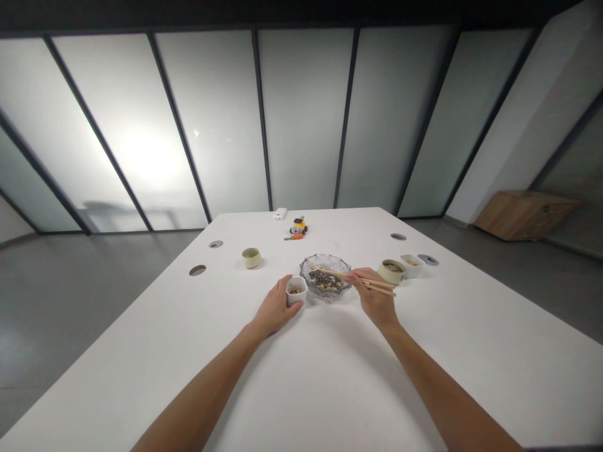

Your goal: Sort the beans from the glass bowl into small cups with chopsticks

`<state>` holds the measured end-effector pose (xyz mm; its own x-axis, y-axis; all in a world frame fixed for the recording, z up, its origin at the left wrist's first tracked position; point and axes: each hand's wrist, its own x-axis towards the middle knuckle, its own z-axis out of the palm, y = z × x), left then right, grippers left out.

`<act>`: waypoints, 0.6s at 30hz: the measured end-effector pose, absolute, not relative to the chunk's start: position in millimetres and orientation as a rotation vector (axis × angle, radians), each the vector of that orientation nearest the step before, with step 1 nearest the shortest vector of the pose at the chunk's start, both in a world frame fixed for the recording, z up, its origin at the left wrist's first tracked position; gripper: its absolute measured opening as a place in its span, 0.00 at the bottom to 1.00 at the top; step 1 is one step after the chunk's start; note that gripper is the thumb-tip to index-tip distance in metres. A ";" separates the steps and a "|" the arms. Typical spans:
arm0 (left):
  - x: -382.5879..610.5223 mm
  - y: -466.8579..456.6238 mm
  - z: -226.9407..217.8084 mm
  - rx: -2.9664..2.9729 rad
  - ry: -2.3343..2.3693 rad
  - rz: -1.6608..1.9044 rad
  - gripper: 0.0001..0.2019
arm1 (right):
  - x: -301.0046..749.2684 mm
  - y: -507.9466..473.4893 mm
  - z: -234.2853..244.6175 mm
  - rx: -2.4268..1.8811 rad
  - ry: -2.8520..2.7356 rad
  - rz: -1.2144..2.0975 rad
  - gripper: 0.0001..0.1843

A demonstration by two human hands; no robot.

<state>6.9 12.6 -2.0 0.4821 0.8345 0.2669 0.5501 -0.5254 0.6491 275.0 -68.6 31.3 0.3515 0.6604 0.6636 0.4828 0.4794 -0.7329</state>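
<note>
White counter point(311, 383): glass bowl point(325, 258) near centre, white cup point(296, 299) just beside.
Left hand point(274, 309) curls round cup; right hand point(375, 302) grips chopsticks point(332, 272), tips over bowl. Risk: uneven tip pressure drops small pieces point(327, 282); a jolt spills cup.

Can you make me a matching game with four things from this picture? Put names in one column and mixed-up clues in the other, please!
Things:
1. Chopsticks
2. Clear bowl
3. Toy vehicle
4. Wooden cabinet

Clues:
A. Standing on the grey floor
B. Has dark and pale pieces inside
C. Held in the right hand
D. Partly bright yellow

Right pairs: 1-C, 2-B, 3-D, 4-A.
</note>
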 end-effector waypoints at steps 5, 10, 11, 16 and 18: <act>7.4 12.4 -2.5 2.237 1.147 0.791 0.37 | 269.7 -69.5 36.3 -1.119 -1.237 0.407 0.27; 7.0 12.9 -2.2 2.240 1.124 0.818 0.36 | 281.1 -69.4 40.7 -1.137 -1.222 0.301 0.30; 6.7 13.0 -1.9 2.239 1.124 0.820 0.35 | 285.6 -69.5 41.5 -1.157 -1.227 0.246 0.31; 5.9 13.2 -0.6 2.242 1.123 0.812 0.34 | 297.7 -69.8 41.3 -1.284 -1.365 0.151 0.33; 6.1 13.3 -0.5 2.246 1.123 0.800 0.34 | 294.6 -69.4 39.6 -1.278 -1.411 0.193 0.32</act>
<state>6.1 13.3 -0.5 0.4870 0.8277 0.2788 0.5334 -0.5346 0.6555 294.6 -69.4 39.6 0.2595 0.7533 0.6043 0.5631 0.3904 -0.7284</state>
